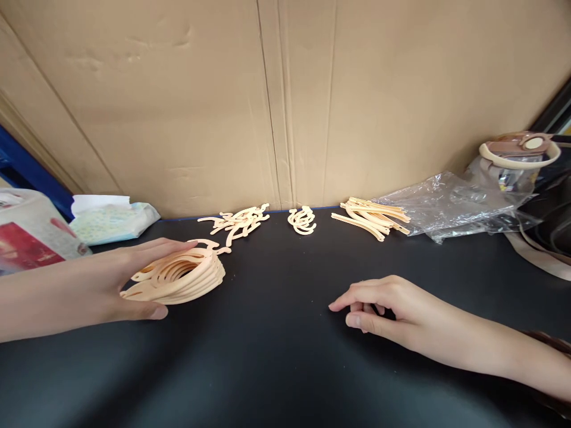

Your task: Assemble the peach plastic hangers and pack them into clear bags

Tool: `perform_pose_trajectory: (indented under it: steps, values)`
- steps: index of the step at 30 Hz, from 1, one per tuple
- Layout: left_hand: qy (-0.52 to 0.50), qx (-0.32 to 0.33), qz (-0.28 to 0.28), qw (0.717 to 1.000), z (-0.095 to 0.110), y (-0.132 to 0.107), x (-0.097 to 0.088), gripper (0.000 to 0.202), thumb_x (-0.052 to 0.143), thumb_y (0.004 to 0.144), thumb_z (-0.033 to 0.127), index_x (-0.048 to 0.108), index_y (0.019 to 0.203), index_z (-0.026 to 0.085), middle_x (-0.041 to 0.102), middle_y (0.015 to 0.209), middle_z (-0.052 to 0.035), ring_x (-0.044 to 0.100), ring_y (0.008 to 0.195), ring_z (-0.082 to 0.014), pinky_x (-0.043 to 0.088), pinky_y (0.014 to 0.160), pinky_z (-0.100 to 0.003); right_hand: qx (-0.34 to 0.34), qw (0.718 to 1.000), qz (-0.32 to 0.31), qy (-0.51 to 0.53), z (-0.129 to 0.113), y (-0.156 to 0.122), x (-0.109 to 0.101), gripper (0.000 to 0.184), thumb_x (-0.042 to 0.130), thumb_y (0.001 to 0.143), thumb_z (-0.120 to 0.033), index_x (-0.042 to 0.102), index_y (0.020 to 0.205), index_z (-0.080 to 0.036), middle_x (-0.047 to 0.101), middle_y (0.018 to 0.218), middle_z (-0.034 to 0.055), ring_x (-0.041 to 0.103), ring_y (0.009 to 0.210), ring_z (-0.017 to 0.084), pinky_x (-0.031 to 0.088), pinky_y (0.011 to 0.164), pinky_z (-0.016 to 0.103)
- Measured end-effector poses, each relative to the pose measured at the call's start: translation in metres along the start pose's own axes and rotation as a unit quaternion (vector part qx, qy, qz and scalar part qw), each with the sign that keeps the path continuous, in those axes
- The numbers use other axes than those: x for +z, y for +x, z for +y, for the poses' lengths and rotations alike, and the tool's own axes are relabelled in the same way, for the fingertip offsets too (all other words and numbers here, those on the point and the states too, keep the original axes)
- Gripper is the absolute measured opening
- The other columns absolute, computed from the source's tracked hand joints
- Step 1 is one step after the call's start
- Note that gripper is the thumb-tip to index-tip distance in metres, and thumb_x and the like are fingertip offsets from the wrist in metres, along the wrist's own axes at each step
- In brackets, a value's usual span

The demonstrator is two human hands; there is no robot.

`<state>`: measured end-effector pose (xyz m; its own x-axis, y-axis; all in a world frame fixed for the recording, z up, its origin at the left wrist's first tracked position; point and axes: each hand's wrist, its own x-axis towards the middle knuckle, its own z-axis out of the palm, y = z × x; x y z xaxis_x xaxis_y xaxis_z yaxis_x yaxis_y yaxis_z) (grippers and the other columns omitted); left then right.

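Note:
At the left, my left hand (111, 276) is around a stack of curved beige plastic pieces (203, 279), with the thumb along the near side and the fingers over the far side. The stacked pieces nest closely and lean over on the black table (267, 356). Part of the stack is hidden behind my hand. My right hand (383, 312) hovers low over or rests on the tabletop at the right, which I cannot tell. Its index finger points left, the other fingers are loosely bent, and nothing is in it.
Along the back lie small wavy beige pieces (241, 221), beige hooks (302, 220) and long beige strips (372, 217). Clear plastic bags (455, 205) and a lidded bottle (513, 160) stand right. Tissue packs (111, 220) sit left. Cardboard (178, 107) rises behind.

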<state>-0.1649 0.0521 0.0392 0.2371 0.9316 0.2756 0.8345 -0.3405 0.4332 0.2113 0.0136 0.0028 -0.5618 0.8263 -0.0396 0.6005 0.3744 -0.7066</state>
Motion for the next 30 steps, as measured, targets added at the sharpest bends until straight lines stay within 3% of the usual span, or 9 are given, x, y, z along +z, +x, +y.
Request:
perform_pose_trajectory:
  steps: [4, 10, 17, 24, 30]
  values:
    - [0.049, -0.011, -0.084, 0.995, -0.006, 0.008, -0.01, 0.042, 0.064, 0.077, 0.044, 0.065, 0.116, 0.03, 0.069, 0.117, 0.0025, 0.061, 0.106, -0.0283, 0.038, 0.09, -0.03, -0.007, 1.0, -0.003, 0.0, 0.001, 0.002, 0.0, 0.034, 0.05, 0.097, -0.046, 0.071, 0.114, -0.025, 0.068, 0.086, 0.0017, 0.062, 0.074, 0.015, 0.047, 0.068, 0.026]
    - [0.044, 0.011, -0.071, 0.996, -0.004, 0.012, -0.011, 0.037, 0.06, 0.079, 0.042, 0.067, 0.112, 0.027, 0.07, 0.111, 0.0027, 0.062, 0.099, -0.0248, 0.04, 0.083, -0.026, -0.017, 1.0, -0.007, -0.006, 0.001, 0.003, 0.001, 0.033, 0.05, 0.098, -0.044, 0.07, 0.114, -0.024, 0.066, 0.084, 0.0011, 0.061, 0.072, 0.014, 0.045, 0.067, 0.024]
    - [0.058, -0.006, -0.125, 0.99, 0.002, 0.015, -0.017, 0.036, 0.063, 0.082, 0.038, 0.065, 0.116, 0.029, 0.07, 0.116, 0.0036, 0.062, 0.105, -0.0273, 0.041, 0.081, -0.026, -0.024, 0.999, -0.013, -0.018, 0.0, 0.002, 0.0, 0.032, 0.05, 0.098, -0.042, 0.07, 0.114, -0.023, 0.065, 0.084, 0.0005, 0.06, 0.071, 0.013, 0.044, 0.066, 0.023]
    - [0.092, 0.008, -0.132, 0.987, 0.007, 0.018, -0.019, 0.036, 0.061, 0.082, 0.031, 0.065, 0.118, 0.027, 0.07, 0.114, 0.0046, 0.064, 0.1, -0.0247, 0.041, 0.083, -0.025, -0.022, 0.999, -0.016, -0.027, -0.002, 0.0, -0.001, 0.032, 0.049, 0.099, -0.042, 0.069, 0.116, -0.023, 0.067, 0.087, 0.0007, 0.06, 0.073, 0.012, 0.044, 0.068, 0.023]
    - [0.116, -0.004, -0.188, 0.975, 0.002, 0.023, -0.024, 0.06, 0.064, 0.069, 0.042, 0.057, 0.127, 0.029, 0.065, 0.127, 0.0026, 0.058, 0.116, -0.0277, 0.043, 0.092, -0.029, -0.027, 0.999, -0.015, -0.035, -0.001, 0.002, 0.0, 0.031, 0.049, 0.099, -0.04, 0.069, 0.115, -0.023, 0.066, 0.085, 0.0001, 0.06, 0.071, 0.012, 0.044, 0.066, 0.022]
